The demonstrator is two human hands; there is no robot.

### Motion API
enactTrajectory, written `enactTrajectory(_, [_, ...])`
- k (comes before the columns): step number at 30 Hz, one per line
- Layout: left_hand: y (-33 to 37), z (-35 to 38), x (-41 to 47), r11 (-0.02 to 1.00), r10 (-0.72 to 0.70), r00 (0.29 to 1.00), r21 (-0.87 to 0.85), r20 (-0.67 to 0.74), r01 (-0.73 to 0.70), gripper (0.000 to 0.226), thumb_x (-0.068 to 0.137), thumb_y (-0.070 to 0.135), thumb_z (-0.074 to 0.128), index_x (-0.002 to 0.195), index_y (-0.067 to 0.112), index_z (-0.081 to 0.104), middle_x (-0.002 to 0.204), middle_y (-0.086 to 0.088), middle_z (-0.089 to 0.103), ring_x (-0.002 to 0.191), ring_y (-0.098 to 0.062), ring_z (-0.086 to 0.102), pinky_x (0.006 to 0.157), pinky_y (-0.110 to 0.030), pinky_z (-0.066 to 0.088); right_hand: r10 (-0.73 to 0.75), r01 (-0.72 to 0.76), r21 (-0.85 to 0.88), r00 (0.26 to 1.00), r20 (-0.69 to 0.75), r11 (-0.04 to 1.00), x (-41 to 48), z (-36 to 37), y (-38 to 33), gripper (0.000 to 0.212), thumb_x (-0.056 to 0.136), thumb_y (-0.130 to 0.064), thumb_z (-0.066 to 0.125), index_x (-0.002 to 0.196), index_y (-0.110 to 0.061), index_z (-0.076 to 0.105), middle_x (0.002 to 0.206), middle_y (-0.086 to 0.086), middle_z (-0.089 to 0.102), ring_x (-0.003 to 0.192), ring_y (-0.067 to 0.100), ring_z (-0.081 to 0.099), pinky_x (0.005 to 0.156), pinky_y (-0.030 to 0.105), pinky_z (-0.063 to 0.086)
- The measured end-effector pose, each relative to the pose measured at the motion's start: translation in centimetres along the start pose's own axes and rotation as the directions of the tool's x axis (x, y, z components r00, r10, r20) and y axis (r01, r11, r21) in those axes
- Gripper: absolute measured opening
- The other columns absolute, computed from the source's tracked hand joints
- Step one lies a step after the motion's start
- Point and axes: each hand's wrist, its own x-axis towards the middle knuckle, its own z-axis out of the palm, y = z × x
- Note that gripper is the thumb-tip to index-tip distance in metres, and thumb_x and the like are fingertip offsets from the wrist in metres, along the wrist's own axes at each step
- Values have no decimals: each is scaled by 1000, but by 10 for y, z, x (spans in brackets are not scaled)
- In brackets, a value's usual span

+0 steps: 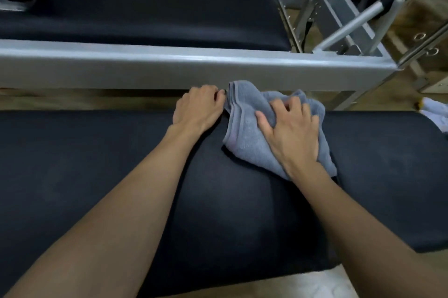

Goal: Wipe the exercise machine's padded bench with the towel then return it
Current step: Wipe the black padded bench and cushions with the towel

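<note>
A folded grey-blue towel (pixel 244 125) lies on the far edge of the black padded bench (pixel 84 164) in front of me. My right hand (pixel 291 130) lies on top of the towel with its fingers bent into the cloth, bunching it. My left hand (pixel 198 108) rests at the bench's far edge just left of the towel, fingers curled over the edge, fingertips touching or nearly touching the towel's folded corner. Whether it pinches the cloth cannot be made out.
A grey metal frame rail (pixel 169 67) runs across just beyond the bench. Behind it lies a second black pad (pixel 145 6). Metal bars and brackets (pixel 339 18) stand at the upper right. A pale cloth (pixel 436 110) lies at the right edge on the wooden floor.
</note>
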Motion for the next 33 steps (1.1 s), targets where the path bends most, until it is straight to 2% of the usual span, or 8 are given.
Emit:
enactTrajectory(3, [4,1,6,999,-23,998,24,56,22,43,100,38,35,77,12,60,75,-3,52,72,-27,49,65,-34,34,-13,13,2,999,44,1000,38,9,1,45,96,-57,33,108,-22,61,112,10,54,106,31,48,84,48,36])
enactTrajectory(9, [5,0,-7,989,13,999,147,-29,-9,48,101,37,29,96,8,67,102,-22,67,93,-44,61,71,-40,38,-61,57,32,989,134,998,34,7,-1,64,90,-74,23,110,-27,62,117,0,63,113,25,53,91,51,32])
enactTrajectory(14, [0,3,-34,939,93,995,334,-17,-82,43,102,33,26,99,12,63,101,-15,69,95,-36,60,87,-43,34,-107,102,100,993,46,990,-7,-8,6,48,93,-58,34,107,-19,58,118,4,59,112,29,52,94,51,35])
enactTrajectory(19, [-5,5,-59,929,72,995,359,72,-93,48,104,37,21,139,16,45,141,-9,51,130,-32,42,112,-51,19,-101,106,103,994,-47,989,-64,-22,19,40,90,-47,40,104,-19,63,116,1,62,104,25,56,80,46,34])
enactTrajectory(25, [-5,-5,-77,955,65,994,283,88,-87,51,104,37,26,148,12,34,153,-11,37,144,-30,27,119,-47,9,-82,87,78,995,-66,993,-134,-45,24,36,87,-42,44,99,-16,65,111,4,62,95,29,56,69,44,37])
enactTrajectory(29, [-14,-16,-82,966,134,990,219,34,-138,46,103,33,31,136,7,50,143,-13,50,135,-31,41,114,-45,23,-51,61,93,993,-102,994,-181,-55,22,35,86,-40,46,101,-16,66,111,5,63,97,29,56,71,44,37])
enactTrajectory(31, [-21,-24,-81,971,171,985,171,-23,-165,41,103,30,32,115,6,62,123,-14,63,115,-33,54,100,-44,36,-51,58,60,991,-121,996,-188,-56,10,34,87,-42,47,99,-17,66,111,5,63,97,29,55,72,44,34])
enactTrajectory(33, [-28,-29,-80,980,169,983,120,-69,-160,41,102,30,32,94,6,64,106,-14,67,99,-35,58,87,-42,40,-74,77,15,991,-115,997,-181,-53,-5,36,90,-48,45,100,-19,64,110,5,61,96,30,54,73,44,33])
